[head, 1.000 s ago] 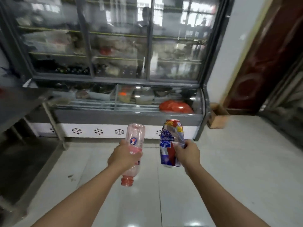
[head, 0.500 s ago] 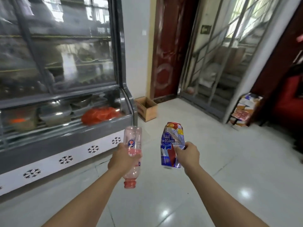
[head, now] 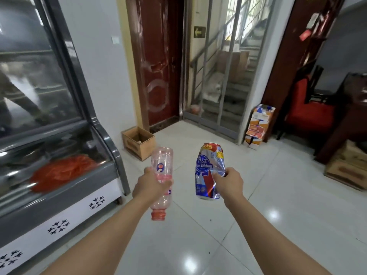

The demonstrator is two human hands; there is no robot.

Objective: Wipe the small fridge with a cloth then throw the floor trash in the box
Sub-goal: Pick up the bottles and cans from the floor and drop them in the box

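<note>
**Two pieces of floor trash in hand, the open cardboard box ahead and to the left.**

Your left hand (head: 151, 185) has its grip wrapped round the middle of a clear pink plastic bottle (head: 161, 181), held upside down with its orange neck pointing at the floor. Your right hand (head: 228, 183) pinches the dented side of a crushed blue, white and red drink can (head: 209, 171), held upright. The open brown cardboard box (head: 139, 142) sits on the white tiled floor (head: 258, 205), farther off and left of both hands, just right of the grey glass-fronted fridge (head: 59, 165) and in front of the dark red door (head: 158, 62). The bottle hand is the nearer to it. Nothing lies on the tiles between hands and box. Printed cartons (head: 258, 124) stand well apart to the far right.
</note>
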